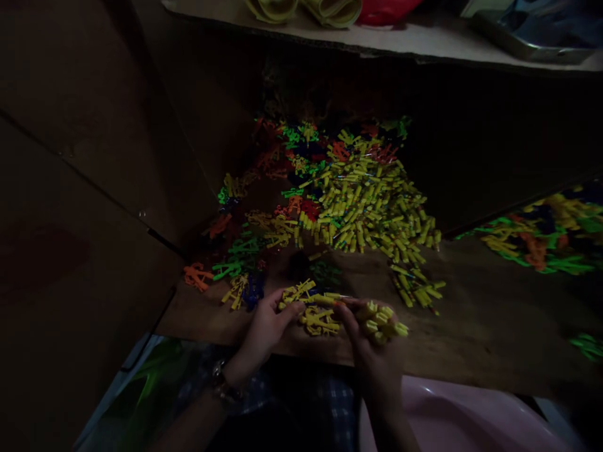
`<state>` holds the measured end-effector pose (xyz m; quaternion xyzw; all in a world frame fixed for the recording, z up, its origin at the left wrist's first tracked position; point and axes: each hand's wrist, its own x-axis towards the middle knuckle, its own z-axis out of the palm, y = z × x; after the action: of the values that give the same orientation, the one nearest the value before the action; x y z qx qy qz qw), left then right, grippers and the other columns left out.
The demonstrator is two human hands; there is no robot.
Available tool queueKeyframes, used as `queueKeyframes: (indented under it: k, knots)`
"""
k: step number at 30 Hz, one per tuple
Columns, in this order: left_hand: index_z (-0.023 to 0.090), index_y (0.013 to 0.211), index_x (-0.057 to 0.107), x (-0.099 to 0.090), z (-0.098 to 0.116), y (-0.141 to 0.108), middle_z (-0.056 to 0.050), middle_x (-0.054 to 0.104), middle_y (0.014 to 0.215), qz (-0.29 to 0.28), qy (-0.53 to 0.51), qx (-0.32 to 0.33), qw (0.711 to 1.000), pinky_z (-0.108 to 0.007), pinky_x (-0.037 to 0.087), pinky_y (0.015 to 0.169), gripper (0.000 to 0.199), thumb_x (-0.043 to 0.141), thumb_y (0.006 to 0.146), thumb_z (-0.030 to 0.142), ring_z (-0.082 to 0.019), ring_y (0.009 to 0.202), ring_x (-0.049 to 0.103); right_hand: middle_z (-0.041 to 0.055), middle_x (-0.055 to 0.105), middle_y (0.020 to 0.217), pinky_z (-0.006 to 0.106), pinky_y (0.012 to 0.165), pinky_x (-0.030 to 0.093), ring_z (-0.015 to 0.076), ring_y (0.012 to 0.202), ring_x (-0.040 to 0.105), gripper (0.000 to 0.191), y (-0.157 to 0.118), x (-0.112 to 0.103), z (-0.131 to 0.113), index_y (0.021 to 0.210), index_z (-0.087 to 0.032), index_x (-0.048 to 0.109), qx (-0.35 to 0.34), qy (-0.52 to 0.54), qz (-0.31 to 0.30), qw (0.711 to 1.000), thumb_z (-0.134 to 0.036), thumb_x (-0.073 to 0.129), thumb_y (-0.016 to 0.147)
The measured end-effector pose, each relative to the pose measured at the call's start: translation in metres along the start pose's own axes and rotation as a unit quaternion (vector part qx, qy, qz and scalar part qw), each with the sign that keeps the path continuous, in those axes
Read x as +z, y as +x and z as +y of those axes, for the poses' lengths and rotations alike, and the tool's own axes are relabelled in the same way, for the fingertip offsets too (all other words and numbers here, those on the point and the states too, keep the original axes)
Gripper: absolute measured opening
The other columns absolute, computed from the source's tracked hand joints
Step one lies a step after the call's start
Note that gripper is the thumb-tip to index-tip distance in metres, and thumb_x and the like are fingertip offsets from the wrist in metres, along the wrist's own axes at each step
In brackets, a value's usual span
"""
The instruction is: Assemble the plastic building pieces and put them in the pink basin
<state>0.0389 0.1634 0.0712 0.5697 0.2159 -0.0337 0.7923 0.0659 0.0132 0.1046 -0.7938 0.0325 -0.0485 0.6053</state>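
Note:
My left hand (269, 323) pinches a yellow plastic figure (298, 292) between thumb and fingers, over the front of the wooden table. Close to its right, my right hand (374, 351) is closed round several short yellow tubes (380, 323), their ends facing right. One more yellow tube (326, 301) sticks out from its thumb and fingertips toward the left hand. Beneath the hands lies another yellow figure (319, 321). Beyond them spreads a big heap of yellow tubes (372, 201), mixed at its left with green figures (242, 254) and orange ones. The light is dim.
A shelf (424, 47) with rolled yellow material crosses the top. At the right lies another pile of coloured figures (541, 232) on the wooden table (475, 314). A pink basin (461, 414) stands below the table's front edge. A dark panel (85, 220) fills the left.

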Motion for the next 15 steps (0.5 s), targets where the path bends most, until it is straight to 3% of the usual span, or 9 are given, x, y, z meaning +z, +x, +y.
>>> queueKeyframes:
  k: [5,11,13,15]
  knots:
    - [0.012,0.098,0.066,0.004,0.005,-0.006,-0.008,0.070,0.097,0.001,0.040,0.016,0.999,-0.028,0.051,0.079,0.034,0.068,0.071,0.033,-0.021,0.089,0.064,0.0049,0.065,0.082,0.029,0.068,0.052,0.0179,0.074,0.063,0.027,-0.007,0.003,0.004,0.090,-0.018,0.057,-0.012,-0.040,0.005,0.999,-0.039,0.064,0.076]
    - [0.012,0.099,0.068,-0.003,0.013,-0.006,-0.008,0.070,0.098,-0.007,0.089,0.049,0.995,-0.029,0.050,0.083,0.035,0.067,0.070,0.032,-0.022,0.092,0.063,0.0047,0.065,0.083,0.033,0.071,0.052,0.0184,0.078,0.062,0.010,-0.016,0.004,0.009,0.088,-0.022,0.060,-0.250,-0.127,-0.018,0.960,-0.024,0.060,0.078]
    - [0.012,0.098,0.068,-0.010,0.015,-0.005,-0.007,0.070,0.098,-0.041,0.075,0.036,0.996,-0.030,0.049,0.084,0.035,0.068,0.069,0.033,-0.023,0.093,0.063,0.0053,0.065,0.083,0.033,0.071,0.052,0.0193,0.079,0.063,0.011,-0.014,0.002,0.009,0.087,-0.021,0.061,-0.207,-0.115,-0.016,0.971,-0.026,0.062,0.077]
    - [0.012,0.098,0.068,-0.016,0.015,-0.004,-0.008,0.071,0.097,-0.086,0.065,0.008,0.994,-0.031,0.050,0.083,0.038,0.070,0.068,0.034,-0.023,0.092,0.064,0.0065,0.067,0.081,0.034,0.068,0.054,0.0214,0.076,0.065,0.021,-0.008,-0.002,0.008,0.086,-0.018,0.062,-0.064,-0.070,-0.032,0.995,-0.034,0.067,0.073]
